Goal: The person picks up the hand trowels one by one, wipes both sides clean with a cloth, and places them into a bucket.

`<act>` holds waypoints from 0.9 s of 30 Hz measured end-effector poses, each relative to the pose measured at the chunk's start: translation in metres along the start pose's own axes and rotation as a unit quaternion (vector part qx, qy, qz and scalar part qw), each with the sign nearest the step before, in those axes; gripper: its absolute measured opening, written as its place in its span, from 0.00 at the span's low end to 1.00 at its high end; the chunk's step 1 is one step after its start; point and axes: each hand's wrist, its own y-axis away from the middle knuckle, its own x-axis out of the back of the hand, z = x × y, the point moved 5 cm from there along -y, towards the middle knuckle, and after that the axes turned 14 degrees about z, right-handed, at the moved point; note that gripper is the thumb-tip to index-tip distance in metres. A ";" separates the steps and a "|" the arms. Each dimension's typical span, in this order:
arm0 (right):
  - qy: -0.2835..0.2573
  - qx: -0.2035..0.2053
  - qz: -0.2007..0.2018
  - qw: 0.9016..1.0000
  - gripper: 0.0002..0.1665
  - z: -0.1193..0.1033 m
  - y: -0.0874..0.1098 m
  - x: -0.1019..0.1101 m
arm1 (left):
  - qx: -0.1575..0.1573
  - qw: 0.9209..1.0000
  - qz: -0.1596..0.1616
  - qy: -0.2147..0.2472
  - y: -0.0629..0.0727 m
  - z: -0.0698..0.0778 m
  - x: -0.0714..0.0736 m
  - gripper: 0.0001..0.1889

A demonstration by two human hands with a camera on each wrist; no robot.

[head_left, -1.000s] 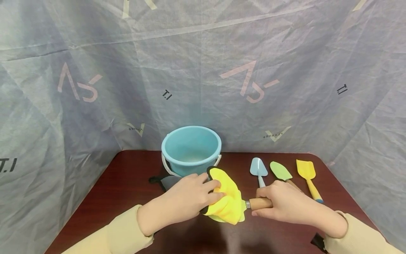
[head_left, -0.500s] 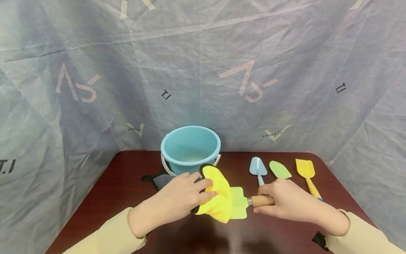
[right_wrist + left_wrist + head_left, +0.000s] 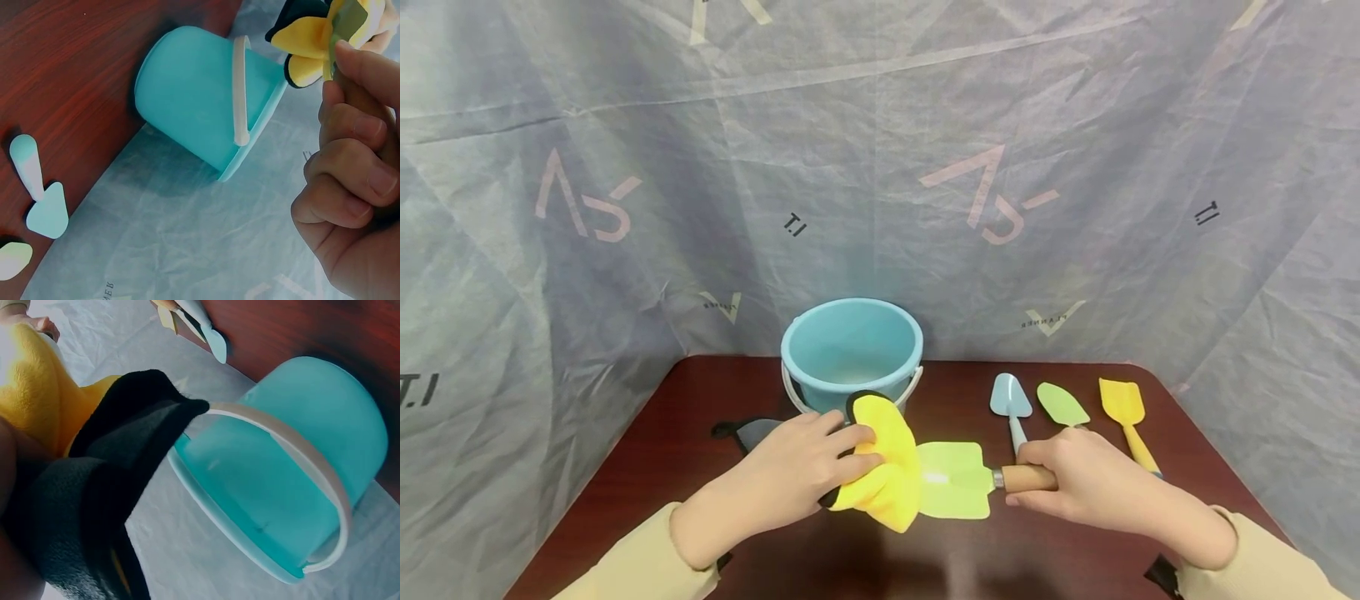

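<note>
A: Quick pass. Fingers?
B: Left hand [image 3: 790, 467]: bent, pinching a microfibre cloth [image 3: 891, 462], yellow side showing; thumb hidden in the head view. Right hand [image 3: 1093, 479]: curled round the wooden handle [image 3: 1028, 477] of a trowel.
A: Where's the trowel [image 3: 955, 483]?
B: Between the hands, over the desk's near part. Light-green blade, outer end under the cloth.
A: Risks?
B: My guess: the cloth slips off the blade end if the left hand pulls further out. Bunched folds could twist the trowel if the handle grip is loose. A dangling corner might snag the bucket's white bail [image 3: 239, 94], close behind. Right knuckles could nudge the pale-blue trowel [image 3: 1011, 398] just beside them.
A: Surface?
B: Dark-red glossy desk [image 3: 647, 467], glare up front. Farther right, side by side: that blue one, a green trowel [image 3: 1063, 405], a yellow scoop [image 3: 1123, 402]. Light-blue bucket [image 3: 835, 400] upright toward the back.
A: Room?
B: Wrinkled grey fabric backdrop [image 3: 835, 150], printed letters, back and both sides.
</note>
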 end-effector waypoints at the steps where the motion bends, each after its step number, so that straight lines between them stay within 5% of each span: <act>1: 0.002 0.001 0.001 1.000 0.26 0.000 0.000 0.000 | 0.002 1.000 0.003 0.001 0.002 -0.001 0.001 0.23; 27: -0.005 -0.034 0.005 0.999 0.26 0.001 0.001 0.007 | 0.102 0.994 0.024 0.010 0.048 -0.018 0.017 0.31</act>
